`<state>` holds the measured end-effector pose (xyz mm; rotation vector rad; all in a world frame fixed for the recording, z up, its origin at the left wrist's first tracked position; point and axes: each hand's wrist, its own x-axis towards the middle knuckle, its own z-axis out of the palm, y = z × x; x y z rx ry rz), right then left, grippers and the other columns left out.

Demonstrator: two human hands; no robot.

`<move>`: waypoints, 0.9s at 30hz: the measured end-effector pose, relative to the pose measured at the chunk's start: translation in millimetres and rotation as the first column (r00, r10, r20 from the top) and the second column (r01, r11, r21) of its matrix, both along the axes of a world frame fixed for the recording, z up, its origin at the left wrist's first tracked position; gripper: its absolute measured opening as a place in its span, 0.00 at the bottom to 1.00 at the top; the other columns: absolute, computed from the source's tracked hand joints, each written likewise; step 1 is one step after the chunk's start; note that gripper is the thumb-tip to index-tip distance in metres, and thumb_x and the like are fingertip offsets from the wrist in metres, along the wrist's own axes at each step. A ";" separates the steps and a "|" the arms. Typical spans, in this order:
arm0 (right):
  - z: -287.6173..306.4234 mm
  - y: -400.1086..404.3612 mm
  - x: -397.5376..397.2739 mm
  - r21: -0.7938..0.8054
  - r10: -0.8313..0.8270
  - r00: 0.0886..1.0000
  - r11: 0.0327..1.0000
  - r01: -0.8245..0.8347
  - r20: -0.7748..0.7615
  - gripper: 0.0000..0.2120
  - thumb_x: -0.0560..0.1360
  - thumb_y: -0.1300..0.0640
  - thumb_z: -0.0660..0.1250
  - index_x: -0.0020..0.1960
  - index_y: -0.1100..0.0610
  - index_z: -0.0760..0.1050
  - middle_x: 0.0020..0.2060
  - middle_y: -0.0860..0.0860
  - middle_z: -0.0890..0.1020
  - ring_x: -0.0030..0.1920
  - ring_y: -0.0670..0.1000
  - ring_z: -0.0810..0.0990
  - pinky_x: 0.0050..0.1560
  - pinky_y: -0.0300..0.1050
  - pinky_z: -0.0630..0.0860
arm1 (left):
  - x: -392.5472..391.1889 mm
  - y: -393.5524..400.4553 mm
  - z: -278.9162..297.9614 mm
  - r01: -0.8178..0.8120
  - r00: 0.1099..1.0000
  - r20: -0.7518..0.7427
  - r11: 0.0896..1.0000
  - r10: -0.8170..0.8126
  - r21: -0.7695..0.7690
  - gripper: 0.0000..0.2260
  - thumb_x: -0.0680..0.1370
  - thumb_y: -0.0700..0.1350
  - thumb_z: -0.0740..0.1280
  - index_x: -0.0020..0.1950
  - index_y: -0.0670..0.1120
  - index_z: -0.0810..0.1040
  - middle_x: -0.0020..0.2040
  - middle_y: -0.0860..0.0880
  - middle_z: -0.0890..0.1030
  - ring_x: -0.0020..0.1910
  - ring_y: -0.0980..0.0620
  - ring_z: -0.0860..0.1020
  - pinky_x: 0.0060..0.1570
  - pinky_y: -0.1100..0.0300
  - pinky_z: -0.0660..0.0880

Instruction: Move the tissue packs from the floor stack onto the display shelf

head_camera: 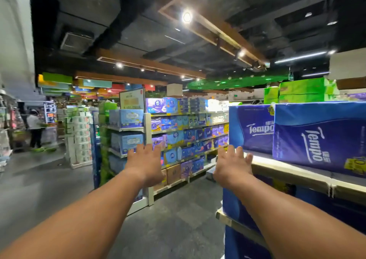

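Two large blue Tempo tissue packs stand on the display shelf (pixel 287 169) at the right: one near pack (pixel 320 136) and one behind it (pixel 251 128). More blue packs (pixel 235 207) fill the lower shelf level. My left hand (pixel 145 163) is stretched out in front of me over the aisle, fingers spread, holding nothing. My right hand (pixel 231 164) is also spread and empty, just left of the shelf's front corner, apart from the packs. No floor stack shows in this view.
Across the grey aisle floor (pixel 174 225) stands a long shelf unit of tissue goods (pixel 186 138). Green packs (pixel 303 90) sit atop the right display. A stack of white rolls (pixel 81 136) stands at the left. A person (pixel 35 130) stands far left.
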<state>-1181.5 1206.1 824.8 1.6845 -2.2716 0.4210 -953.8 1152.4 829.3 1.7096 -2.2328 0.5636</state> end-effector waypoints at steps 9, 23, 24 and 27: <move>-27.3 -7.0 175.6 0.032 0.322 0.947 0.946 -0.323 0.013 0.25 0.78 0.52 0.62 0.73 0.52 0.60 0.72 0.56 0.63 0.73 0.62 0.58 0.70 0.65 0.57 | 187.8 66.1 -15.3 -0.330 0.943 -0.013 0.943 0.331 0.048 0.37 0.73 0.64 0.66 0.76 0.48 0.59 0.71 0.45 0.68 0.71 0.41 0.64 0.67 0.43 0.64; -57.9 -59.1 316.6 0.087 0.561 0.828 0.824 -0.559 0.010 0.33 0.74 0.45 0.71 0.73 0.54 0.61 0.71 0.57 0.66 0.73 0.63 0.60 0.71 0.67 0.59 | 322.4 54.2 -55.4 -0.585 0.807 0.004 0.800 0.590 0.131 0.39 0.74 0.65 0.66 0.77 0.48 0.57 0.72 0.46 0.67 0.72 0.42 0.63 0.69 0.44 0.63; -58.7 -71.8 317.1 0.090 0.561 0.827 0.823 -0.560 0.014 0.34 0.74 0.45 0.71 0.73 0.54 0.61 0.71 0.58 0.66 0.73 0.63 0.60 0.71 0.67 0.59 | 320.5 40.0 -56.2 -0.577 0.813 0.004 0.806 0.582 0.132 0.38 0.74 0.65 0.66 0.77 0.48 0.58 0.72 0.46 0.67 0.72 0.42 0.63 0.68 0.44 0.63; -66.2 -119.6 315.6 0.084 0.566 0.824 0.821 -0.565 0.019 0.33 0.74 0.45 0.70 0.73 0.54 0.61 0.71 0.58 0.66 0.73 0.63 0.60 0.71 0.68 0.57 | 311.1 -12.5 -59.5 -0.548 0.835 0.014 0.827 0.551 0.126 0.39 0.74 0.65 0.66 0.77 0.48 0.57 0.72 0.46 0.67 0.72 0.42 0.63 0.68 0.44 0.63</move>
